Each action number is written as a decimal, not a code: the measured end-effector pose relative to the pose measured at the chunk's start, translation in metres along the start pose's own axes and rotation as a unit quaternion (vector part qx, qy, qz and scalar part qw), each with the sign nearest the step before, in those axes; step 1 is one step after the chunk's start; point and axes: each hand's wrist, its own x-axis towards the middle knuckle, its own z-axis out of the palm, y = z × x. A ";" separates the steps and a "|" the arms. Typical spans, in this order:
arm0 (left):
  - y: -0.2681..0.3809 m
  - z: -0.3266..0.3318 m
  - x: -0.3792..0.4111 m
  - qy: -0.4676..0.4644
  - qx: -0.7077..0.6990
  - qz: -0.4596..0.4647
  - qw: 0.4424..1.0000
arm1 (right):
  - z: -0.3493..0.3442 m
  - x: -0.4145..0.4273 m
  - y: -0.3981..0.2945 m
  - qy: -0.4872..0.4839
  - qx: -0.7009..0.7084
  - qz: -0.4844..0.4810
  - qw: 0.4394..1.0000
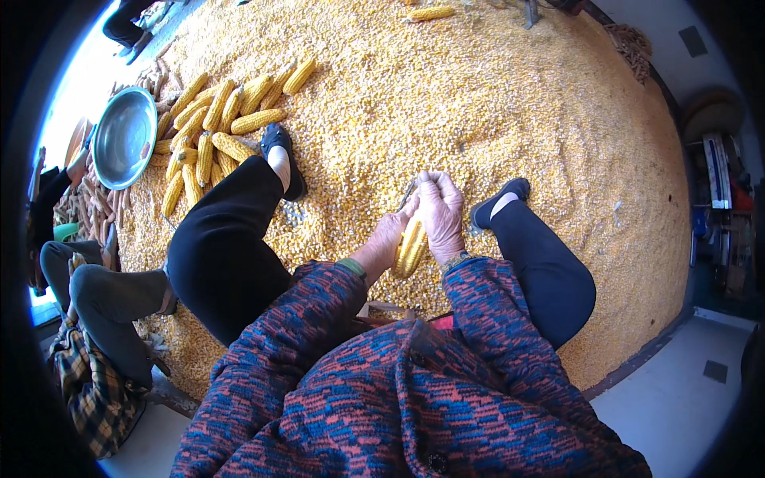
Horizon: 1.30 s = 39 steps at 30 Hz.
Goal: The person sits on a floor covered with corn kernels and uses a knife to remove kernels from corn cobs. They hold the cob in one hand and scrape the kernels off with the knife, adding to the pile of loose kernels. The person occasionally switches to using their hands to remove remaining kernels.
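Observation:
A yellow ear of corn (410, 250) lies between my hands, with a pale stripe along its length where kernels seem to be gone. My left hand (389, 234) is closed around its left side and upper part. Against its upper right side is my right hand (440, 209), fingers curled and thumb near the fingertips. A thin dark tool (409, 192), perhaps metal, shows at the fingers; which hand holds it is hard to tell. Loose corn kernels (370, 131) spread widely beneath both hands.
Whole corn ears (205, 156) are piled at the upper left, beside a metal basin (125, 138). Bare corncobs (95, 206) lie beyond it. A co-worker's bent knees (113, 293) are close on my left, with another person's legs (124, 27) farther off. Stacked items (720, 179) stand at the right.

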 end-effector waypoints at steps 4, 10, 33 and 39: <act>0.001 0.007 0.004 0.062 -0.273 -0.200 0.939 | -0.002 0.001 -0.004 0.052 -0.031 0.005 0.998; 0.024 0.028 -0.007 0.107 -0.208 -0.192 0.953 | -0.005 0.003 0.018 0.121 -0.131 -0.046 0.983; 0.026 0.028 -0.004 0.049 -0.326 -0.174 0.928 | -0.011 0.000 0.010 0.071 -0.218 -0.046 0.972; 0.018 0.028 -0.001 0.084 -0.275 -0.168 0.943 | -0.002 -0.005 0.016 0.117 -0.179 -0.045 0.976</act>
